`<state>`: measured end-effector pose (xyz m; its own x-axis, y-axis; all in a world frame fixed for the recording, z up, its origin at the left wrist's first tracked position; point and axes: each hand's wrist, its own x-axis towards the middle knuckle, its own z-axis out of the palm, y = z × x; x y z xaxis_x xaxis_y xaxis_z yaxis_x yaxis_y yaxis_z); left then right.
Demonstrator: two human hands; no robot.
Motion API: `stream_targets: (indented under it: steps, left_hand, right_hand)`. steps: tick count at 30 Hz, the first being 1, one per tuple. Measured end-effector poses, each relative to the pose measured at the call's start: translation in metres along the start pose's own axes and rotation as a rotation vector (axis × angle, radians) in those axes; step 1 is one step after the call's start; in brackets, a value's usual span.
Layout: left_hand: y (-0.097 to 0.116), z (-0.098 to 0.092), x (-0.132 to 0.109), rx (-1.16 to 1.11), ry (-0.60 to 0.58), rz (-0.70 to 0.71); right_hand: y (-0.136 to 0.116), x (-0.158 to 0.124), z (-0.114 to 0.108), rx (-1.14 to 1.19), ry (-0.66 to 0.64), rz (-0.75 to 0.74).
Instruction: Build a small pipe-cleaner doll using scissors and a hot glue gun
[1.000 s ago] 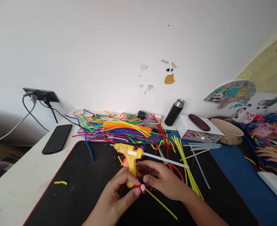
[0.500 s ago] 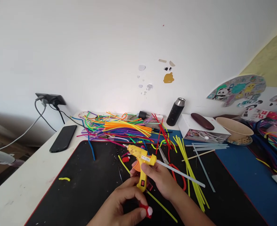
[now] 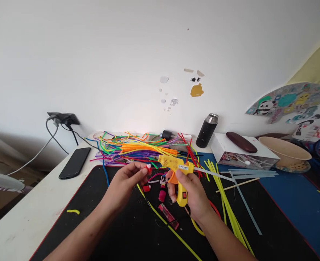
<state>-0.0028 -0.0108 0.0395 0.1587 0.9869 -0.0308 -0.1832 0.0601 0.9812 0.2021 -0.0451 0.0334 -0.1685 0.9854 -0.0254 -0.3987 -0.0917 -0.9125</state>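
Note:
A yellow glue gun (image 3: 173, 165) is gripped by my right hand (image 3: 191, 192), its nozzle pointing left and a long glue stick (image 3: 214, 173) jutting from its back. My fingers curl around the orange trigger. In a pinch, my left hand (image 3: 128, 181) holds a small red and white fuzzy piece (image 3: 148, 168), just left of the nozzle and apart from it. Below the two hands, a small figure with a magenta base (image 3: 162, 194), another red piece (image 3: 146, 188) and a pinkish-red lighter (image 3: 168, 216) lie on the black mat.
Colourful pipe cleaners (image 3: 146, 149) are heaped at the back; yellow ones (image 3: 230, 206) lie on the right beside loose glue sticks (image 3: 245, 203). A black flask (image 3: 206, 131), a white box (image 3: 222, 146), a beige bowl (image 3: 283, 150) and a phone (image 3: 74, 163) stand or lie around the mat (image 3: 108, 232).
My left hand has risen from the front of the mat to the nozzle's left, carrying the red and white piece. The glue gun has shifted right and slightly up, uncovering the figure and lighter.

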Motion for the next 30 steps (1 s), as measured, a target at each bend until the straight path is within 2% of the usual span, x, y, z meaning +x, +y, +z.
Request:
stream_targets:
  steps: [3,6,9,13,23,30]
  left_hand:
    - [-0.004,0.003,0.015,-0.010,0.024,0.028]
    - [-0.011,0.001,0.019,-0.001,0.054,0.057]
    - [-0.019,-0.004,0.016,0.003,0.073,0.080]
    - [-0.027,-0.009,0.009,0.011,0.073,0.075]
    - [-0.035,-0.015,0.008,0.040,0.101,0.176]
    - [-0.036,-0.014,0.008,0.064,0.094,0.189]
  right_hand:
    - [0.000,0.007,-0.001,-0.011,0.019,-0.014]
    - [0.003,0.011,-0.005,-0.038,0.062,-0.059]
    - [0.012,0.009,-0.013,-0.061,0.107,-0.085]
    - [0.023,0.002,-0.020,-0.098,0.088,-0.056]
    - [0.027,-0.009,-0.012,-0.223,0.073,-0.098]
    - [0.042,-0.013,-0.018,-0.426,0.111,-0.156]
